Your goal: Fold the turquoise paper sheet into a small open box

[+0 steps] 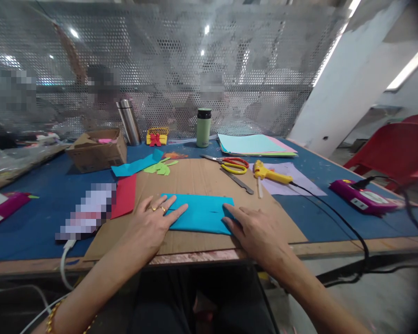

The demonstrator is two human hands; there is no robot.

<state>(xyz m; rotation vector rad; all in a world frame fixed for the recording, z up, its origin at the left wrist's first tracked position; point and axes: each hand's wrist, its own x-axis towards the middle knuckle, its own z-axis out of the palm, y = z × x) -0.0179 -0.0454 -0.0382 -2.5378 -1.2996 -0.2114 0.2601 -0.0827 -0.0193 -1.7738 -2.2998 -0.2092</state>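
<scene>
A folded sheet of turquoise paper [202, 212] lies on a cardboard mat [195, 178] near the table's front edge. My left hand [152, 222] rests flat on the paper's left end, fingers spread, with rings on two fingers. My right hand [256, 229] presses flat on the paper's right end, fingers stretched out. Neither hand grips anything.
On the blue table [38, 218]: red paper [125, 197], turquoise and green scraps [139, 165], scissors [231, 163], a knife [237, 181], a yellow glue gun [270, 175] with black cord, a paper stack [254, 144], a cardboard box [97, 150], two flasks [129, 121] [203, 127], pink devices [362, 197]. Mesh screen behind; people beyond.
</scene>
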